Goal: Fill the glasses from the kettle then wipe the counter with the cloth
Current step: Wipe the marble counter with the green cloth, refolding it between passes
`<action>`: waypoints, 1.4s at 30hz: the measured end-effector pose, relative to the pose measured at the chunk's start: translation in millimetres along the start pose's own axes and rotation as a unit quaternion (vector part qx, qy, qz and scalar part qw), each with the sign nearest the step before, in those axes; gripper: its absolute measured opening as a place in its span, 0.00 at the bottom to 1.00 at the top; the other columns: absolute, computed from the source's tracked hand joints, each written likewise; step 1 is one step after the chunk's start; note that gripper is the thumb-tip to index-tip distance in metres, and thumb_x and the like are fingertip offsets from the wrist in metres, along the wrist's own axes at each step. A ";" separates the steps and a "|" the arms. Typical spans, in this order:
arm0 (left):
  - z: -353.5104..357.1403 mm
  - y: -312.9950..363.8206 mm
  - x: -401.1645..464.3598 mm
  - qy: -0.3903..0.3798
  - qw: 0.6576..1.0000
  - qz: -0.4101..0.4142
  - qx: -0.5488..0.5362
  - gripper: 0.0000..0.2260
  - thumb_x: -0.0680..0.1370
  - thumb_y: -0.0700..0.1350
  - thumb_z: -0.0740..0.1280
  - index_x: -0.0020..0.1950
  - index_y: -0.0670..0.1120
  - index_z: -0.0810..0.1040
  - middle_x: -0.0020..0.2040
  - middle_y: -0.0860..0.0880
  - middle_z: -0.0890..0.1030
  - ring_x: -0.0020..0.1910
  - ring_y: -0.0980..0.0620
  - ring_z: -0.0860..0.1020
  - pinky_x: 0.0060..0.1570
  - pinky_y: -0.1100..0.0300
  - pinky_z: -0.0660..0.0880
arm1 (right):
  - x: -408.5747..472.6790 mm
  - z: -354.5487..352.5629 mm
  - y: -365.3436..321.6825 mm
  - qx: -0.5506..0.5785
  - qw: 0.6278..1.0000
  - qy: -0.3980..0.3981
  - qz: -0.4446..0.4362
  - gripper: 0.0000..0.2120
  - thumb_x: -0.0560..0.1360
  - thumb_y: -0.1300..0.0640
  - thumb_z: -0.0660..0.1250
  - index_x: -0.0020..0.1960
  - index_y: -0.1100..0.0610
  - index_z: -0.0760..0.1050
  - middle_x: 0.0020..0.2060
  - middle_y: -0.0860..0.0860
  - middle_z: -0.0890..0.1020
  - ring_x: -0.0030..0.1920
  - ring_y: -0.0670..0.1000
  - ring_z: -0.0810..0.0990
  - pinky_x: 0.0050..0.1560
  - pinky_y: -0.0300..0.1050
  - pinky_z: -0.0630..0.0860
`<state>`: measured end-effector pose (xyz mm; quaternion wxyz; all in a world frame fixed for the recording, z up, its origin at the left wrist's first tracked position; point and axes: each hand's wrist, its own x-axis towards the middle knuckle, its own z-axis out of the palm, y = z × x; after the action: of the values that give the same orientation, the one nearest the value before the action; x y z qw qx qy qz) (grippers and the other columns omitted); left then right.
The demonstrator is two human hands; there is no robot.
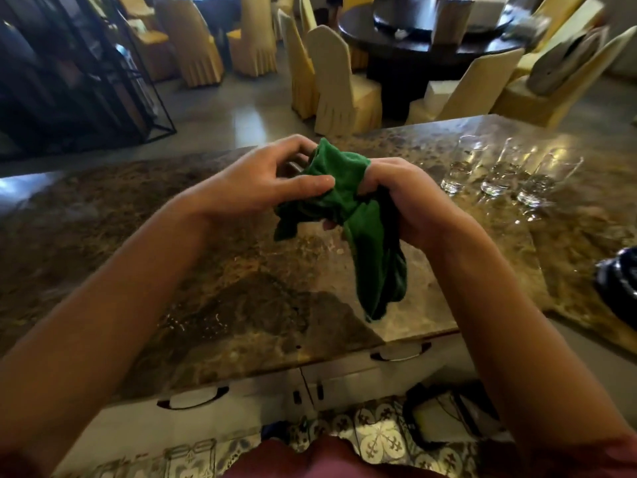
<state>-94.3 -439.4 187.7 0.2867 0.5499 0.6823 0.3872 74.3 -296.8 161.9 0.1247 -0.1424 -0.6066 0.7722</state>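
Observation:
A green cloth [348, 198] hangs bunched in the air above the brown marble counter [206, 270]. My left hand [262, 181] pinches its upper part with thumb and fingers. My right hand [410, 201] grips the cloth from the right, and a long tail of it droops down toward the counter. Three clear glasses [496, 174] stand in a row on the counter to the right, each with some water at the bottom. A dark rounded object [620, 281], possibly the kettle, is cut off at the right edge.
White drawers with curved handles [193, 398] sit under the counter's front edge. Beyond the counter stand chairs in cream covers [337, 84] and a dark round dining table [431, 39]. A black metal frame [103, 81] fills the far left. Patterned floor tiles lie below.

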 end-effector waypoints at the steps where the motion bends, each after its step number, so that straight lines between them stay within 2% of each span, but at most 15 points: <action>1: -1.0 6.1 3.5 0.005 1.000 0.002 0.017 0.18 0.76 0.53 0.72 0.62 0.47 0.77 0.57 0.46 0.83 0.56 0.51 0.83 0.56 0.55 0.81 | -2.5 -1.8 -2.7 -0.020 1.000 0.003 -0.006 0.28 0.65 0.65 0.60 0.63 0.79 0.72 0.49 0.77 0.79 0.42 0.69 0.83 0.39 0.53 0.82; 3: 2.7 14.3 9.0 0.013 0.999 0.015 0.048 0.17 0.76 0.50 0.73 0.59 0.42 0.78 0.53 0.45 0.83 0.52 0.52 0.84 0.51 0.61 0.81 | -7.0 -5.1 -4.1 -0.054 0.998 0.005 -0.018 0.23 0.68 0.66 0.60 0.60 0.77 0.73 0.46 0.72 0.80 0.42 0.68 0.83 0.41 0.54 0.81; 6: 17.2 19.5 14.5 0.037 0.996 0.051 0.057 0.09 0.76 0.42 0.74 0.51 0.40 0.77 0.44 0.43 0.82 0.42 0.53 0.82 0.42 0.63 0.79 | -15.5 -9.7 -0.3 -0.120 0.991 0.036 -0.040 0.15 0.75 0.71 0.60 0.57 0.65 0.79 0.43 0.61 0.83 0.43 0.59 0.84 0.46 0.53 0.82; 9: 31.9 23.5 17.1 0.075 0.994 0.072 0.040 0.07 0.73 0.39 0.72 0.45 0.40 0.75 0.36 0.48 0.77 0.34 0.58 0.77 0.35 0.66 0.75 | -22.2 -14.2 9.0 -0.205 0.975 0.050 -0.069 0.16 0.73 0.66 0.66 0.60 0.57 0.79 0.48 0.60 0.86 0.49 0.59 0.87 0.54 0.58 0.85; 12: 39.7 27.2 18.1 0.097 0.993 0.072 0.019 0.09 0.73 0.36 0.72 0.46 0.33 0.74 0.35 0.48 0.76 0.33 0.58 0.76 0.34 0.66 0.74 | -25.5 -21.2 23.0 -0.303 0.945 0.096 -0.072 0.20 0.69 0.56 0.70 0.60 0.51 0.75 0.50 0.52 0.86 0.50 0.53 0.87 0.54 0.57 0.85; 15: 40.4 29.9 19.4 0.108 0.991 0.076 -0.024 0.09 0.73 0.38 0.71 0.46 0.35 0.73 0.37 0.47 0.76 0.36 0.55 0.77 0.36 0.63 0.75 | -29.4 -31.8 41.1 -0.376 0.916 0.125 -0.064 0.20 0.71 0.56 0.73 0.61 0.51 0.74 0.52 0.48 0.84 0.52 0.46 0.85 0.57 0.54 0.83; 19: 40.8 29.8 20.9 0.144 0.965 0.081 -0.203 0.09 0.73 0.34 0.67 0.43 0.46 0.70 0.38 0.48 0.74 0.39 0.51 0.76 0.39 0.57 0.75 | -35.4 -39.9 60.3 -0.204 0.978 0.028 -0.021 0.25 0.76 0.61 0.75 0.71 0.51 0.73 0.61 0.51 0.84 0.62 0.48 0.83 0.64 0.50 0.81; 23: 50.3 19.9 20.2 0.109 0.950 0.074 -0.281 0.08 0.76 0.34 0.67 0.46 0.45 0.70 0.40 0.48 0.77 0.40 0.51 0.79 0.40 0.57 0.78 | -32.0 -41.0 64.2 -0.128 0.990 0.023 -0.059 0.20 0.80 0.64 0.71 0.70 0.52 0.75 0.61 0.53 0.85 0.63 0.52 0.84 0.64 0.49 0.80; 27: 49.6 15.0 18.4 0.140 0.945 0.064 -0.290 0.08 0.80 0.36 0.68 0.49 0.45 0.70 0.41 0.49 0.82 0.41 0.52 0.83 0.42 0.59 0.81 | -27.5 -44.6 65.7 -0.072 0.990 0.075 -0.091 0.13 0.81 0.64 0.67 0.64 0.55 0.80 0.54 0.51 0.88 0.57 0.49 0.86 0.56 0.43 0.80; 30: 43.8 12.0 15.5 0.160 0.959 0.043 -0.230 0.07 0.79 0.43 0.69 0.50 0.45 0.72 0.40 0.52 0.83 0.41 0.55 0.83 0.42 0.61 0.81 | -26.9 -41.7 54.6 -0.029 0.985 0.137 -0.103 0.10 0.85 0.62 0.62 0.56 0.55 0.82 0.47 0.49 0.89 0.50 0.47 0.86 0.50 0.41 0.81; 33: 42.7 7.4 12.1 0.129 0.983 0.013 -0.127 0.13 0.78 0.46 0.71 0.58 0.42 0.73 0.43 0.54 0.85 0.43 0.57 0.85 0.41 0.65 0.80 | -28.1 -34.0 34.6 -0.048 0.973 0.191 -0.119 0.12 0.86 0.58 0.60 0.51 0.55 0.83 0.43 0.51 0.88 0.46 0.51 0.86 0.50 0.48 0.84; 35: 40.9 1.8 10.6 0.094 0.994 0.009 -0.057 0.21 0.74 0.50 0.74 0.64 0.46 0.74 0.51 0.54 0.84 0.50 0.59 0.85 0.46 0.65 0.80 | -28.7 -28.0 16.2 -0.062 0.966 0.213 -0.136 0.13 0.86 0.57 0.60 0.49 0.56 0.83 0.44 0.54 0.87 0.46 0.54 0.86 0.53 0.55 0.83; 37: 38.8 -5.6 11.8 0.075 0.997 0.019 -0.017 0.26 0.70 0.53 0.76 0.66 0.51 0.74 0.57 0.56 0.83 0.56 0.61 0.83 0.52 0.66 0.78 | -32.1 -21.4 -5.6 -0.047 0.970 0.209 -0.112 0.16 0.86 0.53 0.62 0.47 0.58 0.84 0.43 0.57 0.87 0.45 0.56 0.86 0.53 0.55 0.83; 40: 32.6 -12.3 16.4 0.057 0.996 0.023 -0.062 0.17 0.72 0.54 0.73 0.60 0.55 0.81 0.54 0.55 0.85 0.54 0.59 0.84 0.51 0.67 0.78 | -39.1 -10.9 -33.4 -0.048 0.983 0.175 -0.038 0.23 0.83 0.45 0.66 0.38 0.58 0.87 0.42 0.56 0.89 0.44 0.56 0.88 0.54 0.54 0.84; 42: 24.7 -12.6 19.3 0.042 0.985 -0.004 -0.164 0.13 0.73 0.58 0.69 0.50 0.52 0.87 0.47 0.50 0.87 0.45 0.55 0.85 0.43 0.64 0.80 | -40.4 -4.8 -43.5 -0.030 0.986 0.165 -0.021 0.20 0.81 0.45 0.68 0.41 0.58 0.87 0.43 0.57 0.89 0.45 0.56 0.89 0.52 0.52 0.85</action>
<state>-85.2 -416.6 164.5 0.3456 0.4757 0.6231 0.5158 114.5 -297.1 205.9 0.2349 -0.2589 -0.6031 0.7170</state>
